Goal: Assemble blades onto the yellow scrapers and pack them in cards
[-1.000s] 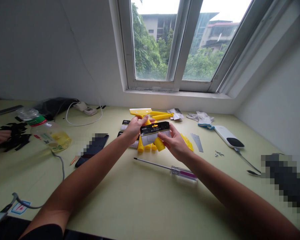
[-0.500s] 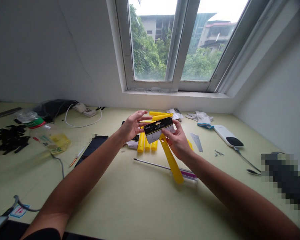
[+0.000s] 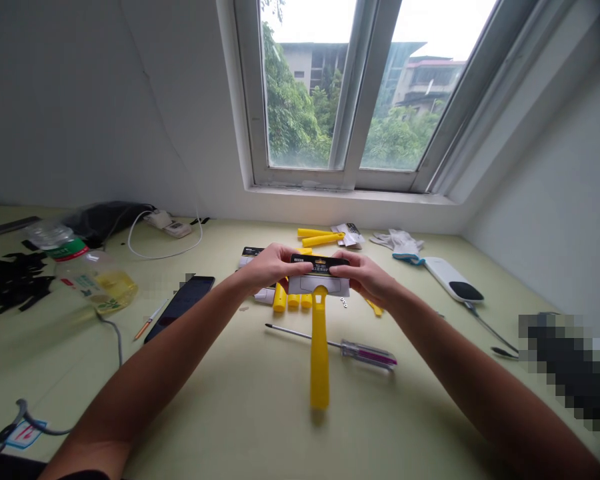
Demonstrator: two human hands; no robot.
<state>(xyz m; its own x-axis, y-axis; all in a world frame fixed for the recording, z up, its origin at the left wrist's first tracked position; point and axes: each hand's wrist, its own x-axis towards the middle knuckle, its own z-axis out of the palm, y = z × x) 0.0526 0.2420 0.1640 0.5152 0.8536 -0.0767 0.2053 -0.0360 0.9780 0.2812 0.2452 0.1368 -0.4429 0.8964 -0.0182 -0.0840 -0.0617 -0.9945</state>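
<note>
Midway above the table hangs a yellow-handled scraper (image 3: 319, 360), its long handle pointing down toward me. A black and white packaging card (image 3: 320, 285) covers its head, so the blade end is hidden. My left hand (image 3: 275, 265) pinches the card's left side, thumb across the black strip. On the right side, my right hand (image 3: 367, 272) grips it the same way. Beneath the handle lies a screwdriver (image 3: 367, 353) with a clear and purple grip. Several yellow handles (image 3: 280, 298) rest on the table behind the card, partly covered by it and my hands.
More yellow handles (image 3: 323, 237) lie near the window wall beside white gloves (image 3: 397, 241). A white device (image 3: 453, 280) with a cable sits right. Left are a phone (image 3: 183, 307), a craft knife (image 3: 147, 321), a tilted bottle (image 3: 97, 277) and black strips (image 3: 15, 280).
My left hand has closed on the card's left edge. The scraper has swung from slanted to straight, its handle now pointing at me, and my right hand has shifted to the card's right edge.
</note>
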